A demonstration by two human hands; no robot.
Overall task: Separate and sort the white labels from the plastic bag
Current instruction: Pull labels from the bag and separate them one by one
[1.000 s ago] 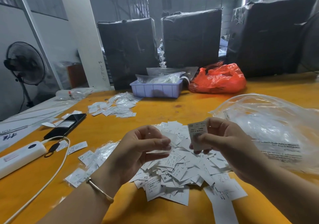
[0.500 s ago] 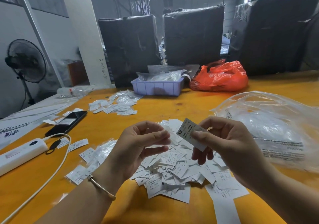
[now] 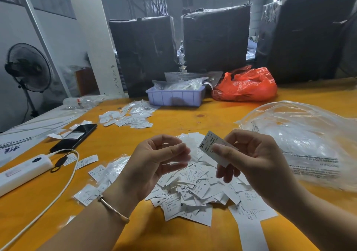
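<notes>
one view, from my head; it faces forward and down, close over the yellow table [image 3: 119,146].

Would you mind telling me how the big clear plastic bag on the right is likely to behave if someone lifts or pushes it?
The clear plastic bag looks thin and crumpled, so it would probably flop and sag rather than hold shape. It seems puffed with little visible inside, so likely very light. Pushed across the yellow table, it would probably slide or crumple, not roll.

Right hand [image 3: 257,160]: it has tilted the small white printed label [image 3: 209,146] from upright to slanting left.
Left hand [image 3: 154,163]: thumb and fingers have parted slightly.
</notes>
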